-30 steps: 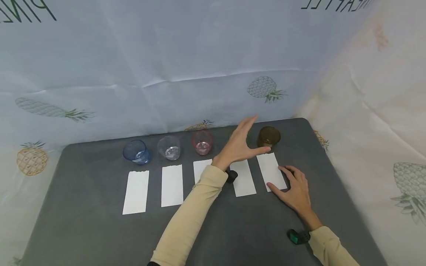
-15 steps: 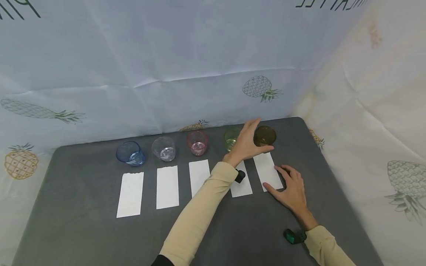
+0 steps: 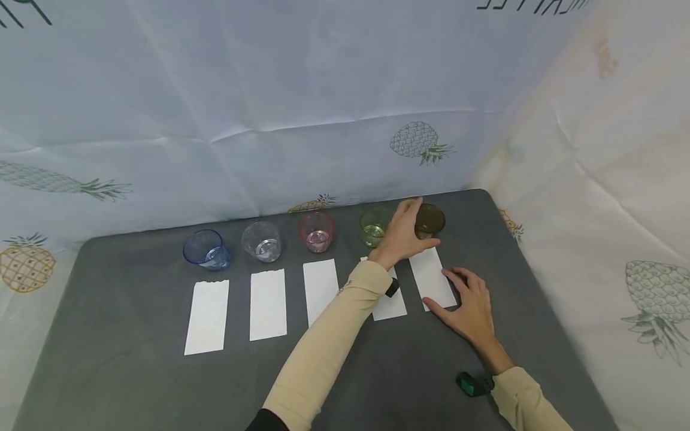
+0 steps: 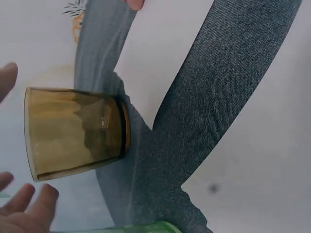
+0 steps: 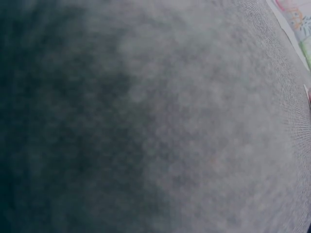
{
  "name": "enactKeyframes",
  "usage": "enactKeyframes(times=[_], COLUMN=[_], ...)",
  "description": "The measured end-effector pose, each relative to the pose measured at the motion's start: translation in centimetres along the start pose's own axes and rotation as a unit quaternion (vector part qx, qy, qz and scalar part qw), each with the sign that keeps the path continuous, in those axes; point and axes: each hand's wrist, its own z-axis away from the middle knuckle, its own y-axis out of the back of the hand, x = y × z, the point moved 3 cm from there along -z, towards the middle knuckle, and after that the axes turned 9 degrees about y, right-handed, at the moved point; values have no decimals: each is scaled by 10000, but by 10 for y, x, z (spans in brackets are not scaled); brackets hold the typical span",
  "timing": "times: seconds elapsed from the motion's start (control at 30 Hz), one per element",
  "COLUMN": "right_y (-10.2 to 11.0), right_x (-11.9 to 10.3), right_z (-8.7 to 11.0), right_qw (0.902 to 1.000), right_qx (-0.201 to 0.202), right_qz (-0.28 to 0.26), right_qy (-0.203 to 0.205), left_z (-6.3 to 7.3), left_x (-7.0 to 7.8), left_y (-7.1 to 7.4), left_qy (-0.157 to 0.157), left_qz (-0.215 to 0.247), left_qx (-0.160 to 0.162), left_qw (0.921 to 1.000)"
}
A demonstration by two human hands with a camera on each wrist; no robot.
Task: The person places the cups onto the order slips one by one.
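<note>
An amber glass (image 3: 430, 221) stands at the back right of the table, mouth up. My left hand (image 3: 403, 234) reaches to it from the left, thumb and fingers spread to either side. The left wrist view has the amber glass (image 4: 73, 133) between the thumb and the fingers (image 4: 43, 206), with a small gap visible. My right hand (image 3: 472, 306) lies at the rightmost white paper strip (image 3: 431, 276), thumb and fingers spread at its near right part. Left of the left hand stands a green glass (image 3: 373, 227). The right wrist view is mostly blurred grey table.
A pink glass (image 3: 316, 232), a clear glass (image 3: 262, 242) and a blue glass (image 3: 207, 249) continue the row leftward. More white paper strips (image 3: 268, 305) lie in front of the glasses, one partly under the left forearm. A pineapple-print curtain (image 3: 323, 155) hangs behind the grey table (image 3: 124, 359).
My left hand has moved right and lower, closing in on the amber glass, and the green glass has come into sight. My right hand has stayed by its paper strip. The view shifted slightly.
</note>
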Motion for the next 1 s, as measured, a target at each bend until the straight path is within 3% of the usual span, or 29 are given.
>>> enactKeyframes(times=[0.17,0.43,1.0], right_y=[0,1,0], right_x=[0,0,1], right_z=[0,-1,1], right_qw=[10000,10000,10000], right_qx=[42,12,11], right_qz=[-10,-75,-86], right_qy=[43,-34,3], left_z=[0,-1,-1], left_x=[6,7,0], left_y=[-7,-17,-20], left_qy=[306,518,405], left_qz=[-55,-181,-130], left_qx=[66,285,494], left_qw=[9995,9981,9979])
